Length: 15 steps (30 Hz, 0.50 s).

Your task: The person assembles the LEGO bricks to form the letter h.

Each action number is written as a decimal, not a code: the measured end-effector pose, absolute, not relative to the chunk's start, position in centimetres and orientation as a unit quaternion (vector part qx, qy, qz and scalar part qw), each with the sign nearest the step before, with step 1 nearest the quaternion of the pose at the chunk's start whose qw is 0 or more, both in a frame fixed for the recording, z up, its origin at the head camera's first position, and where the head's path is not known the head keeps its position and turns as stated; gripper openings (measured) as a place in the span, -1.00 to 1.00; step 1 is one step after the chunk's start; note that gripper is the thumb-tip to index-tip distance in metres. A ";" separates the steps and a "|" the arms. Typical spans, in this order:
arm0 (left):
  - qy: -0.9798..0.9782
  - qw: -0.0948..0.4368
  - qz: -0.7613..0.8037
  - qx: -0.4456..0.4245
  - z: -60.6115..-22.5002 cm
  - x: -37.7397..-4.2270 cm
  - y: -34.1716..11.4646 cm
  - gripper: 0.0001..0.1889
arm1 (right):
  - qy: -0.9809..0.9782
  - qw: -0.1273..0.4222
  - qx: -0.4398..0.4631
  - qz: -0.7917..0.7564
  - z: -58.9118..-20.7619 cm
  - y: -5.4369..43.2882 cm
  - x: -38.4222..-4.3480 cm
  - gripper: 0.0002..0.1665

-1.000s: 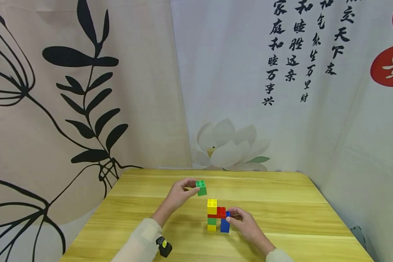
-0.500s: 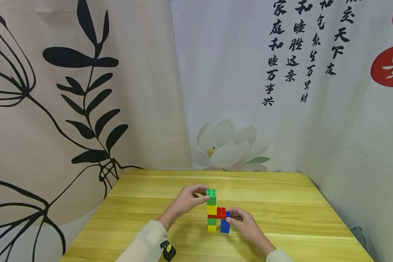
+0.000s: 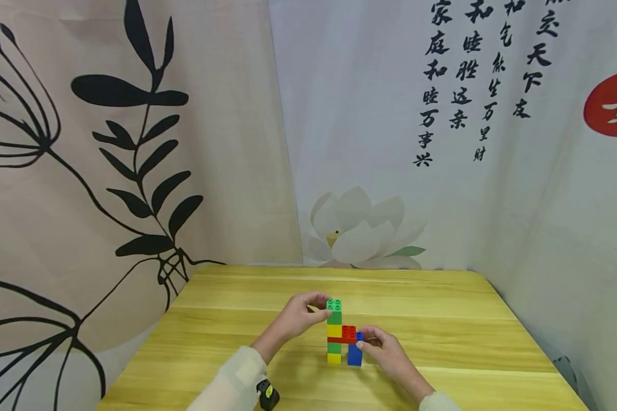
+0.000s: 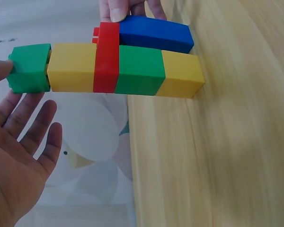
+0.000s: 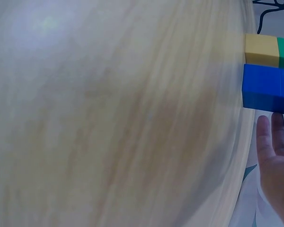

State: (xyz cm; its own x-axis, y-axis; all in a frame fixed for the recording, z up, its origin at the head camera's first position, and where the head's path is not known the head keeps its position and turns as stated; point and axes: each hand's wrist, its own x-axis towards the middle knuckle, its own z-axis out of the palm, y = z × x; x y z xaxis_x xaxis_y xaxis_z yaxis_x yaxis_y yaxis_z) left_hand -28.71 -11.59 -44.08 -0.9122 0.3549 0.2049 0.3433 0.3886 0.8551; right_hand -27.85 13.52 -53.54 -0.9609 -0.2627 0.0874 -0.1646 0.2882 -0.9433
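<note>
A toy block structure stands on the table. Its left column has a yellow block at the bottom, a green block, a red block bridging rightward, another yellow block and a green top block. Between thumb and fingers, my left hand pinches that top block; the left wrist view shows a narrow gap beneath it with studs visible. Blue blocks support the red one's right side. My right hand holds the blue part near its top, thumb in front.
The wooden table extends around the structure on all sides. Behind it hangs a printed curtain with plants and writing. A small black device is on the left wrist.
My left hand has carried the green block rightward and down onto the top of the yellow one. My right hand has stayed at the blue blocks.
</note>
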 end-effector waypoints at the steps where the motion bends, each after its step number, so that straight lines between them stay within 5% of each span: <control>1: 0.833 0.005 0.512 0.210 -44.2 -28.8 -11.6 -0.75 | 0.801 0.042 -0.136 -0.582 -53.6 13.5 -27.9 -0.52; 15: 0.829 -0.030 0.522 0.200 -45.7 -28.9 -10.9 -0.73 | 0.798 0.041 -0.139 -0.585 -53.9 13.6 -28.0 -0.53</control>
State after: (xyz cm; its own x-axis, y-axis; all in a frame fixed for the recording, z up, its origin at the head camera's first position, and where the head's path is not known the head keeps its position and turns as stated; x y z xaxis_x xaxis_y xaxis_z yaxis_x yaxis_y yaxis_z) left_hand -28.86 -10.89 -45.66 -0.9183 0.2998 0.2585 0.3626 0.3747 0.8533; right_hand -28.05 13.62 -53.86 -0.9579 -0.2702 0.0968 -0.1734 0.2759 -0.9454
